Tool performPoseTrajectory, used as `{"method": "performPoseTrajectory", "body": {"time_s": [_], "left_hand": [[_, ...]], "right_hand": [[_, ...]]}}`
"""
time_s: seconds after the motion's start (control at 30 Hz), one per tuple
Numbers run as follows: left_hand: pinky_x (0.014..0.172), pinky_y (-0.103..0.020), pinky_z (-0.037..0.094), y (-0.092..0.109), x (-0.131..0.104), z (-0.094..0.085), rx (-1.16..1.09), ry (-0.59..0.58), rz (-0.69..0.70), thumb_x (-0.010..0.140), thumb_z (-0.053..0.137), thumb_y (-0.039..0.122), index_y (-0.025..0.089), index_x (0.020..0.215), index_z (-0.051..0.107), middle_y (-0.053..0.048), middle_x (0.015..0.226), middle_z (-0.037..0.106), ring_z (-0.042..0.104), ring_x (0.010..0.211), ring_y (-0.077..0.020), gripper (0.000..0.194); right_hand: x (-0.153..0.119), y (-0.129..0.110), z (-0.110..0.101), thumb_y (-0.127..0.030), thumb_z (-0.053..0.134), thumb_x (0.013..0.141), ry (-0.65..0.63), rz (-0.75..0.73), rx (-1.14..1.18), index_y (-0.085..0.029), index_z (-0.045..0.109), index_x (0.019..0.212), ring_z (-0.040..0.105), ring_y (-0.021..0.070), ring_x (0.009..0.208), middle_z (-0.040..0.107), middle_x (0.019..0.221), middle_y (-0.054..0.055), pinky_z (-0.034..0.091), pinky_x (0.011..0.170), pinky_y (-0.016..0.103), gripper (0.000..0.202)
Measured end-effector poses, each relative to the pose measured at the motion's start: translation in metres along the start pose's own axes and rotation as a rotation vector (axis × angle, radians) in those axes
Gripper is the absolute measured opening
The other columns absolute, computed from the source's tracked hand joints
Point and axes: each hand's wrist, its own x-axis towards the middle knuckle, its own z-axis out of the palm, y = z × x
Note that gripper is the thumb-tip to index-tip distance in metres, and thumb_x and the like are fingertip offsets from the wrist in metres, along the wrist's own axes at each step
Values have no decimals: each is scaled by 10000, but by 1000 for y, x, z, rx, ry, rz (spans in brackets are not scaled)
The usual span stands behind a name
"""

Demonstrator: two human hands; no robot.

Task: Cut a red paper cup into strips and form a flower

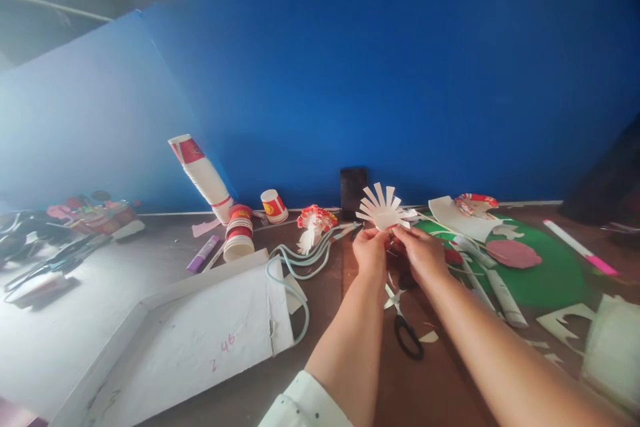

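Observation:
A white paper cup cut into strips (384, 212) fans out above my fingertips, its strips pointing up and outward. Its lower edge is pinched by my left hand (371, 250) on one side and by my right hand (419, 252) on the other, the two hands nearly touching. Below them lie scissors with black handles (409, 337), partly hidden by my right forearm. Left of the hands, a red and white cut paper piece (316, 220) rests beside looped pale cables (300, 263).
A white box lid (200, 340) fills the left front. Behind it lean stacked paper cups (203, 177), near a single cup (274, 205) and a purple glue stick (203, 253). Green paper (550, 273), a pink paper piece (513, 253) and a marker (580, 247) lie right.

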Motion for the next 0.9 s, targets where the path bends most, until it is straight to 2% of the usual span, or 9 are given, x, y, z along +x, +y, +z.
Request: {"method": "performPoseTrajectory", "body": {"time_s": [0.17, 0.27, 0.57, 0.73, 0.9], "left_hand": [[565, -226, 471, 3, 1, -4, -72, -84, -22, 602, 764, 227, 126, 694, 605, -10, 576, 607, 562, 510, -94, 210], [580, -225, 487, 6, -1, -4, -108, -96, -31, 626, 759, 235, 130, 742, 631, -11, 602, 618, 575, 533, -94, 202], [539, -210, 485, 11, 0, -3, 14, 14, -30, 651, 745, 170, 144, 639, 580, 4, 518, 586, 558, 479, -87, 167], [571, -231, 526, 12, 1, -3, -29, -48, -77, 700, 704, 155, 123, 704, 653, -30, 569, 630, 599, 519, -103, 61], [611, -242, 546, 13, 0, -4, -72, -109, -83, 699, 708, 165, 113, 759, 684, -39, 611, 650, 625, 559, -112, 83]], "right_hand": [[0, -3, -1, -351, 815, 539, -17, 31, 39, -221, 754, 807, 625, 168, 542, 717, 663, 12, 534, 537, 296, 304], [0, -5, 0, -346, 818, 533, -5, 28, 68, -220, 748, 815, 640, 172, 578, 731, 712, 14, 541, 560, 301, 317], [-2, -5, 0, -295, 807, 545, 16, 27, 58, -230, 755, 765, 603, 135, 533, 720, 678, -7, 509, 521, 259, 236], [1, -4, -3, -297, 807, 534, -3, 24, 74, -239, 756, 774, 639, 171, 605, 734, 723, 7, 536, 565, 293, 252], [1, -7, -3, -263, 791, 525, 13, 33, 104, -215, 753, 785, 625, 158, 573, 727, 688, 6, 528, 543, 287, 268]]}}
